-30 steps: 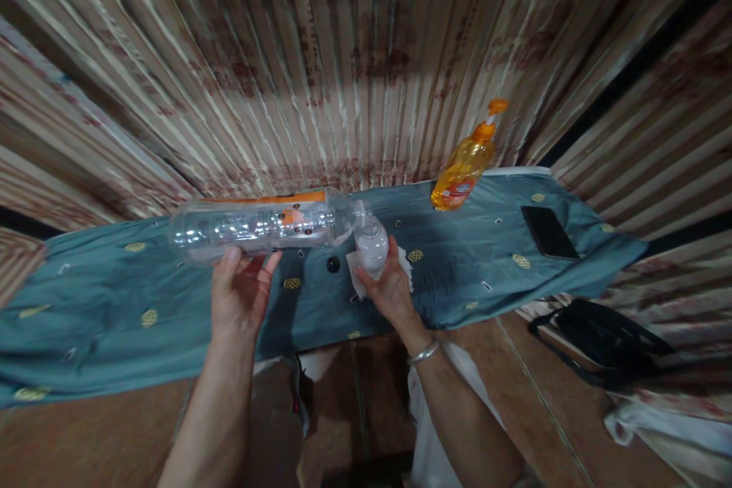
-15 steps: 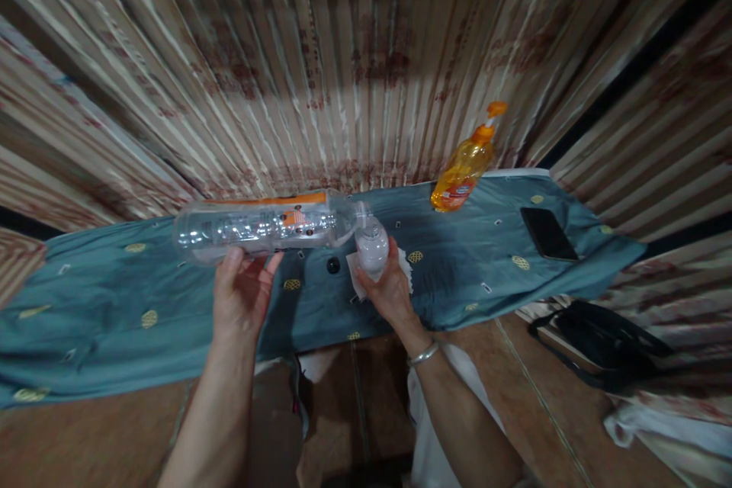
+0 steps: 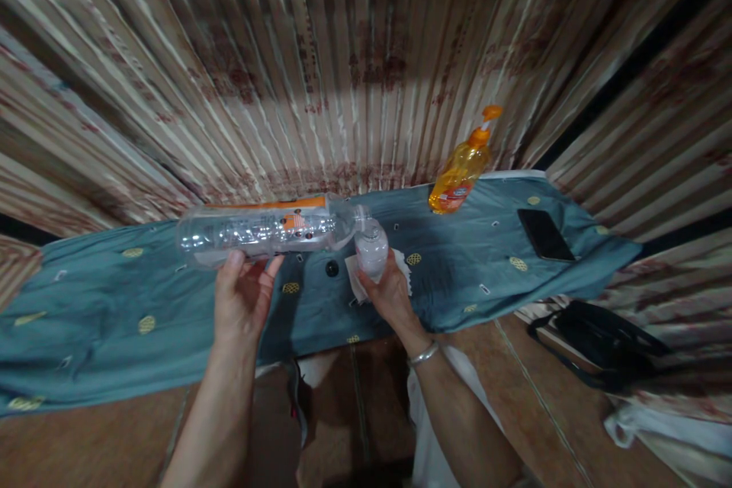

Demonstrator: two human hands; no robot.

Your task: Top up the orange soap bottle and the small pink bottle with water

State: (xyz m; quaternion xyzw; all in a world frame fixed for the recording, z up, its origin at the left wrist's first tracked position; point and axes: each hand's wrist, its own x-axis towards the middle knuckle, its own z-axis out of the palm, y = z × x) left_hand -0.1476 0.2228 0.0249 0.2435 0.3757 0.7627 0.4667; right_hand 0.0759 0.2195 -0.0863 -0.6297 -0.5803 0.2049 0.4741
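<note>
Over the teal cloth-covered table (image 3: 451,267), the big clear plastic bottle with the orange-edged label (image 3: 257,231) lay sideways, left hand (image 3: 243,293) gripping its underside! Its mouth met the small clear round-shouldered bottle (image 3: 373,250), wrapped in the right hand's grip (image 3: 392,290). Thin walls looked light, slick, easily dented: gentle mid-body support seemed wise; the smaller one looked stiffer.

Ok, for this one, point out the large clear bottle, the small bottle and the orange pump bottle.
Large clear bottle (image 3: 263,232): head view, middle of its body.
Small bottle (image 3: 373,249): head view, its rounded body.
Orange pump bottle (image 3: 459,177): head view, middle of its body.
</note>
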